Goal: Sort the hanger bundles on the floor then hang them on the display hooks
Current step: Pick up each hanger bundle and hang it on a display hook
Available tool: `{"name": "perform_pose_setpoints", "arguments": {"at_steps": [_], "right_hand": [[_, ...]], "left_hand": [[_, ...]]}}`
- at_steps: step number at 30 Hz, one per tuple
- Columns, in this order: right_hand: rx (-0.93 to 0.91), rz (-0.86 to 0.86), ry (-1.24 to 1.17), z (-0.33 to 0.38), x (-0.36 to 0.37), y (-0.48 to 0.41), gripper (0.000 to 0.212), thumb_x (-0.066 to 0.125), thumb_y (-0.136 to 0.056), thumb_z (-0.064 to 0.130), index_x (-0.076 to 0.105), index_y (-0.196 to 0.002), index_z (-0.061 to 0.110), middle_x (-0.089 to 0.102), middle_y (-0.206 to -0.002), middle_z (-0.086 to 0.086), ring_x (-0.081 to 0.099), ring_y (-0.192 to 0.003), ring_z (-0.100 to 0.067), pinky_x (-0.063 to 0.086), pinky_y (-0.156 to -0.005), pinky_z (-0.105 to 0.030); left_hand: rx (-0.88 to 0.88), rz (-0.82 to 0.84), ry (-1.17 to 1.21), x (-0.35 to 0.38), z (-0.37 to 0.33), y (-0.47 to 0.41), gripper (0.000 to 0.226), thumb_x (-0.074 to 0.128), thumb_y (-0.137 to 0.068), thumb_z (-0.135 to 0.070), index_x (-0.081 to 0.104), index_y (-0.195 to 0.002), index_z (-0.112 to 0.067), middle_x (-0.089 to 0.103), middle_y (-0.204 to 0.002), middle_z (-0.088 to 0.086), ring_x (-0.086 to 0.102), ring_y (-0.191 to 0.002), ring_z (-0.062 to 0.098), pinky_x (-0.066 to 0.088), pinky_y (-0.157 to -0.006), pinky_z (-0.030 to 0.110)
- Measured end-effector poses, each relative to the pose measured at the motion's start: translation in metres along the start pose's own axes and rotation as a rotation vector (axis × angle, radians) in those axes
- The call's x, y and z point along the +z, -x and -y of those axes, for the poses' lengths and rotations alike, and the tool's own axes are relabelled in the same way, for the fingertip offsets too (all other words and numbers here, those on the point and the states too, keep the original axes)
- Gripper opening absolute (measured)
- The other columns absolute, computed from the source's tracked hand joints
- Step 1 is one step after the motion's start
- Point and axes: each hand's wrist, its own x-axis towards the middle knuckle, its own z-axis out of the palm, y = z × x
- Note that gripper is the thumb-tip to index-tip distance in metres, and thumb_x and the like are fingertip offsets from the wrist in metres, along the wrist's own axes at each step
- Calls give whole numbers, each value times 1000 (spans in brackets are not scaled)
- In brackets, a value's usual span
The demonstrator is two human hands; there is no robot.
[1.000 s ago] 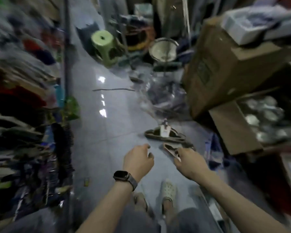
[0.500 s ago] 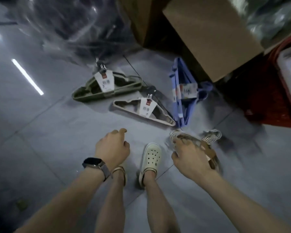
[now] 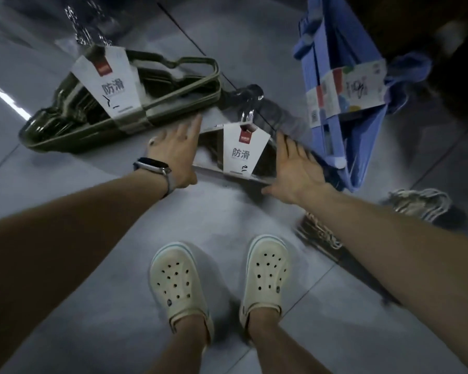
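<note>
Several hanger bundles lie on the grey floor. A beige bundle with a white label (image 3: pixel 241 153) lies in the middle, with my left hand (image 3: pixel 176 155) flat against its left end and my right hand (image 3: pixel 295 168) over its right end, fingers spread. Behind it to the left lies an olive-green bundle (image 3: pixel 157 103) with the same kind of label. A blue bundle (image 3: pixel 343 98) lies on the right. By my right forearm lies a brown and cream bundle (image 3: pixel 319 236), with pale hooks (image 3: pixel 419 203) beside it.
My two feet in cream clogs (image 3: pixel 179 282) stand just below the bundles. Crumpled clear plastic (image 3: pixel 89 25) lies at the top left. A dark mass (image 3: pixel 443 36) fills the top right corner. No display hooks are in view.
The view has dropped from the shop aisle to the floor. My right hand has left the brown bundle, and both hands have reached forward to the ends of the beige bundle.
</note>
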Motion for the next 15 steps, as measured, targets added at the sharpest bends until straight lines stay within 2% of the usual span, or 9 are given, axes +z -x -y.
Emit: {"name": "perform_pose_setpoints", "arguments": {"at_steps": [2,4,5,8,11,13,15], "right_hand": [[2,-26,15,3,11,-12,128,89,-72,45,6,-161,7,32,-161,-18,41,-144,-37,36,-117,-47],[5,-102,-22,5,17,-12,109,88,-72,31,21,-155,8,45,-149,-17,53,-133,-36,49,-102,-45],[9,-127,-30,6,17,-8,105,87,-72,28,24,-153,9,47,-146,-16,55,-129,-34,51,-96,-44],[14,-135,-32,3,11,7,102,86,-74,29,25,-153,10,48,-146,-15,59,-125,-34,53,-85,-42],[-17,-115,-111,5,-17,32,102,86,-74,42,27,-151,10,47,-145,-16,61,-118,-39,53,-78,-44],[-37,-94,-127,12,-44,54,103,85,-74,39,24,-152,11,45,-147,-17,60,-117,-40,56,-82,-47],[-57,-99,-113,20,-71,81,103,85,-72,30,24,-153,13,45,-146,-17,61,-113,-40,51,-76,-39]], "left_hand": [[34,-56,-62,15,-2,-9,107,83,-78,-25,14,-160,-17,41,-153,14,40,-138,38,33,-115,53],[49,-168,-63,22,1,-12,80,74,-82,-16,31,-150,-18,57,-136,13,51,-125,37,39,-108,53],[55,-189,-60,21,2,-10,75,72,-81,-14,34,-146,-18,61,-130,12,54,-119,37,42,-104,52],[79,-173,-48,11,2,6,75,70,-78,-15,35,-144,-18,63,-123,12,56,-114,37,44,-99,50],[58,-147,-11,-10,2,36,77,70,-77,-18,35,-146,-18,63,-125,11,55,-117,36,43,-99,50],[27,-146,31,-31,1,61,79,71,-77,-18,35,-146,-18,62,-128,11,55,-119,36,43,-100,51],[-12,-141,71,-55,2,92,79,71,-77,-16,35,-147,-20,61,-130,10,55,-121,35,42,-101,51]]}}
